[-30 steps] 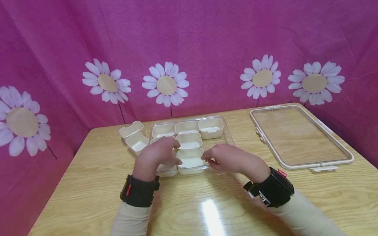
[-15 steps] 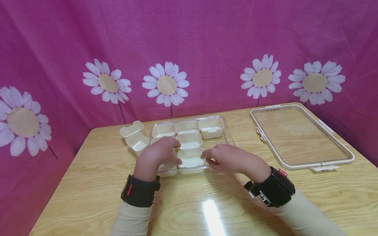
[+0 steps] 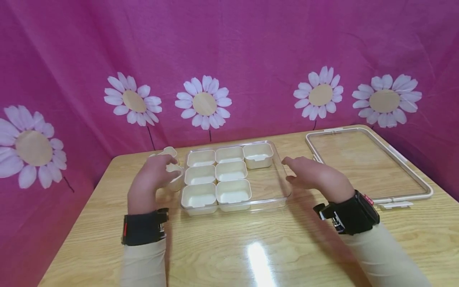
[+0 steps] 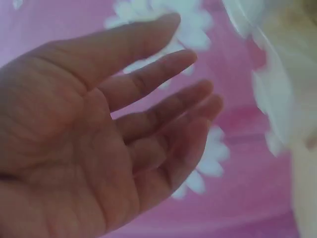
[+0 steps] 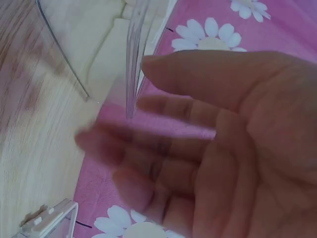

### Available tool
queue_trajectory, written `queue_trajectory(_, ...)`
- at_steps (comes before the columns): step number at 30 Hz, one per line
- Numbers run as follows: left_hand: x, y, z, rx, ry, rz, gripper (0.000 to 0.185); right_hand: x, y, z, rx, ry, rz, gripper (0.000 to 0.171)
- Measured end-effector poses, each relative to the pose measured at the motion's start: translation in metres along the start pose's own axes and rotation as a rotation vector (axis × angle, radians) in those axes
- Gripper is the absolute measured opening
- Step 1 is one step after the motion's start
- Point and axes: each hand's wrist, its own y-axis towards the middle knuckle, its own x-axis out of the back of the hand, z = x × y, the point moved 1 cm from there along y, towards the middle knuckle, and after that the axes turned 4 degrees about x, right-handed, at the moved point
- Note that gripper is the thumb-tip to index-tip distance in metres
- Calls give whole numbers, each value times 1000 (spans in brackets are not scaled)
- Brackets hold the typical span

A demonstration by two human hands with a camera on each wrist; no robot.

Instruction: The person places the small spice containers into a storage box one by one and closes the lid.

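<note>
In the head view my left hand is beside the loose cream bins left of the tray, partly hiding them. The left wrist view shows that hand with fingers spread and nothing held. My right hand hovers by the right side of the clear tray. Nothing lies within that hand in the right wrist view, its fingers loosely bent. Small cream bins fill the tray's left and middle columns. One more bin sits at the back right, above bare tray floor.
A clear lid with a cream frame and side clips lies flat on the right of the wooden table. Behind the table hangs a magenta curtain with printed daisies.
Both hands have left the front middle bin, which stays in the tray. The left hand moved left toward the loose bins; the right hand moved right, past the tray's side.
</note>
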Motion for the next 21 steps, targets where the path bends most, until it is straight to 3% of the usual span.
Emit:
queue_trajectory(4,3,2,30,48,11,14,39,-1,2,-4,31,62,28,37)
queue_trajectory(7,1,4,42,80,-6,55,35,-2,4,0,39,57,18,35)
queue_trajectory(12,-4,7,47,145,-50,91,31,-3,6,3,20,42,12,34)
queue_trajectory(18,-6,6,51,206,-112,49,25,-2,6,4,10,27,25,34)
queue_trajectory(21,-8,5,54,211,-161,20,34,-2,6,5,15,14,27,33)
